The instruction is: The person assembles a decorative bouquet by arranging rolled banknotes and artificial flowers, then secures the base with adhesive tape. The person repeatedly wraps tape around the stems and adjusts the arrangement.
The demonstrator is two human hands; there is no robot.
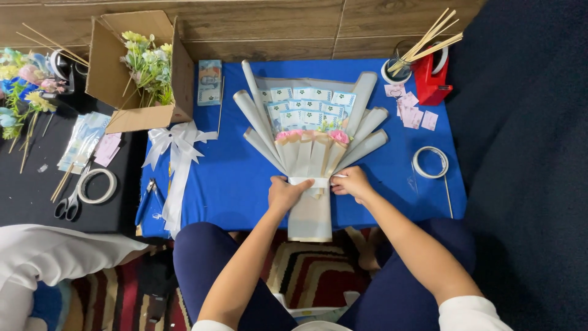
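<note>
Head view: blue table (233,178), striped rug (312,270) beneath.

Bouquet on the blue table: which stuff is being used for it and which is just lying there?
In use: bouquet, white band round its neck, left hand, right hand.

Lying about: ribbon bow, scissors, tape roll, red tape dispenser, box of flowers, sticks.

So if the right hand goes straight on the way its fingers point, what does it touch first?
The right hand points left along the white band at the bouquet's neck. It would probably meet the left hand first, gripping that band from the other side.
</note>
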